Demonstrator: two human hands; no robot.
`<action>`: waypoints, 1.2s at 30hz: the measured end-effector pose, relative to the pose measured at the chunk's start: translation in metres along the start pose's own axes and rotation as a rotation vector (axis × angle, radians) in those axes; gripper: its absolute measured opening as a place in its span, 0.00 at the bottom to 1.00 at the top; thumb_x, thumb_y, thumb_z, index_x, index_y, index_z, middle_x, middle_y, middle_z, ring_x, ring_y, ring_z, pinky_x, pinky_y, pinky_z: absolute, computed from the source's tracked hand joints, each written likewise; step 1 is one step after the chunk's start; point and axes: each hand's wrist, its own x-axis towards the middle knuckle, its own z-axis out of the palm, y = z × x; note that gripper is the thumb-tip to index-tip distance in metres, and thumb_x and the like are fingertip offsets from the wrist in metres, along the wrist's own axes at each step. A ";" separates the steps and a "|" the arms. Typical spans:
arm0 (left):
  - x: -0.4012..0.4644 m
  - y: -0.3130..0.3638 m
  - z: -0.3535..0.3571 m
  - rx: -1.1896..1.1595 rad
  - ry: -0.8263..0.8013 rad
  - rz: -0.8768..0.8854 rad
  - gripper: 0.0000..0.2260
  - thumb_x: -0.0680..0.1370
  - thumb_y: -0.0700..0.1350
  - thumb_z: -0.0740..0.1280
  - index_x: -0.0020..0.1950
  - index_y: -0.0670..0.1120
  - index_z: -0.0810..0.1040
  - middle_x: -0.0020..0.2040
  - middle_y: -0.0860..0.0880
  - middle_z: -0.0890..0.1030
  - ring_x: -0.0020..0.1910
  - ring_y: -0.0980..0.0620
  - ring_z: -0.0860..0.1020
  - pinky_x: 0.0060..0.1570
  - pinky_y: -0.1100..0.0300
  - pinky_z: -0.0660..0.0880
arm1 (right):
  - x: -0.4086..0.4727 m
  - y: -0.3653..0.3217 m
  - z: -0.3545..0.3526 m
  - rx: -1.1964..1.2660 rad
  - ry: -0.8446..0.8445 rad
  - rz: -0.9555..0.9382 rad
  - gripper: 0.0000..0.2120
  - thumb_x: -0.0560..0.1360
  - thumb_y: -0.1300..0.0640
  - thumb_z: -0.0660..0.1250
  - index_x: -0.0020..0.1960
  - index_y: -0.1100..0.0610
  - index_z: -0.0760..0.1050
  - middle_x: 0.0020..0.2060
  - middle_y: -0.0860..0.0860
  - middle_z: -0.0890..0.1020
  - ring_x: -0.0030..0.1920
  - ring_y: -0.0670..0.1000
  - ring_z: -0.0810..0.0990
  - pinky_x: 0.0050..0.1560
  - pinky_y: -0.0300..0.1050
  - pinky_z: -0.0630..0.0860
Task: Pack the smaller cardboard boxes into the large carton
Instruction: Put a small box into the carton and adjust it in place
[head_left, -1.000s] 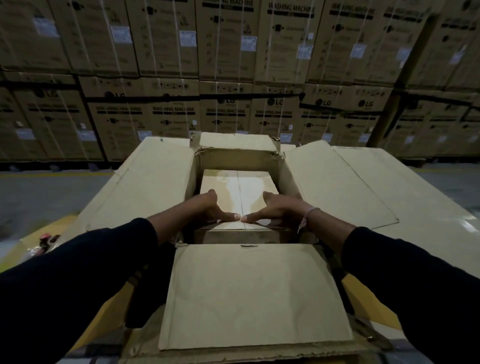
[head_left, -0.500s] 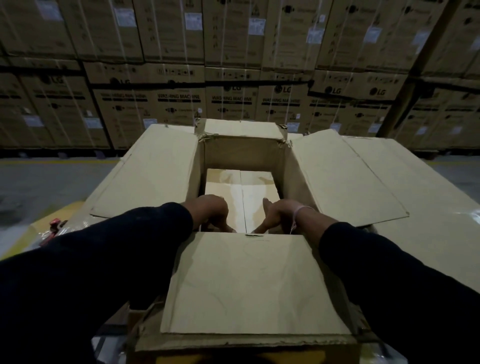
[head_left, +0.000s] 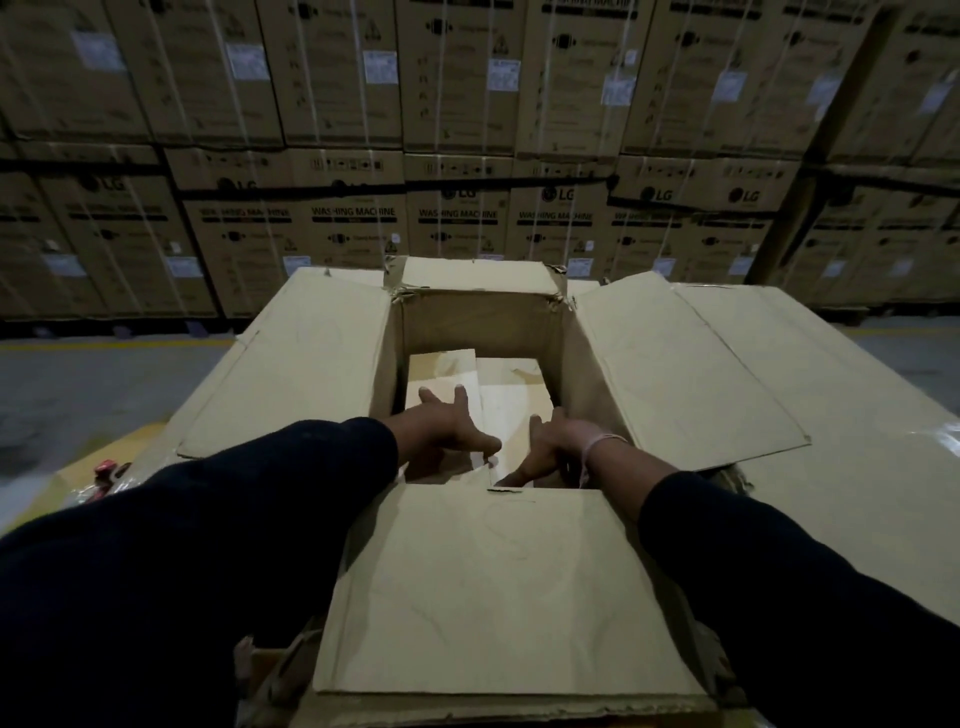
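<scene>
The large carton (head_left: 472, 322) stands in front of me with all its flaps folded outward. Inside it lies a smaller cardboard box (head_left: 511, 410), its pale top seam running away from me. My left hand (head_left: 441, 431) lies on the box's left half with its fingers spread and straight. My right hand (head_left: 550, 441) rests on the box's near right part, fingers reaching down toward the near edge; its fingertips are partly hidden behind the near flap (head_left: 493, 587). Another pale box top (head_left: 441, 364) shows deeper in, at the far left of the opening.
A wall of stacked washing-machine cartons (head_left: 467, 156) fills the background. Wide flaps spread left (head_left: 301, 364) and right (head_left: 675, 374) of the opening. A further flat cardboard surface (head_left: 857, 441) lies at the right. Grey floor (head_left: 78, 384) with a yellow line lies at the left.
Both hands have sunk deeper into the carton with the smaller box. My left hand's fingers have gone from curled at the box's near edge to spread flat on its top.
</scene>
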 end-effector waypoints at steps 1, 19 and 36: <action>-0.003 0.000 -0.003 0.002 -0.001 0.002 0.57 0.72 0.71 0.68 0.82 0.52 0.32 0.80 0.33 0.35 0.80 0.29 0.52 0.73 0.40 0.62 | -0.002 0.000 0.000 -0.001 0.007 -0.006 0.74 0.57 0.21 0.75 0.85 0.54 0.40 0.84 0.58 0.38 0.83 0.65 0.49 0.78 0.63 0.63; -0.053 -0.048 -0.071 0.632 0.042 0.196 0.20 0.81 0.49 0.68 0.73 0.50 0.73 0.64 0.45 0.77 0.59 0.45 0.77 0.61 0.52 0.75 | -0.039 -0.088 -0.021 -0.527 0.082 -0.481 0.20 0.82 0.47 0.67 0.70 0.55 0.78 0.66 0.53 0.80 0.74 0.57 0.71 0.76 0.55 0.62; -0.028 -0.028 -0.071 0.051 -0.045 0.168 0.12 0.78 0.49 0.72 0.54 0.41 0.84 0.57 0.41 0.85 0.56 0.44 0.84 0.50 0.54 0.80 | -0.049 -0.018 -0.057 -0.511 0.200 -0.143 0.18 0.81 0.47 0.65 0.64 0.56 0.81 0.51 0.54 0.83 0.49 0.56 0.82 0.46 0.47 0.78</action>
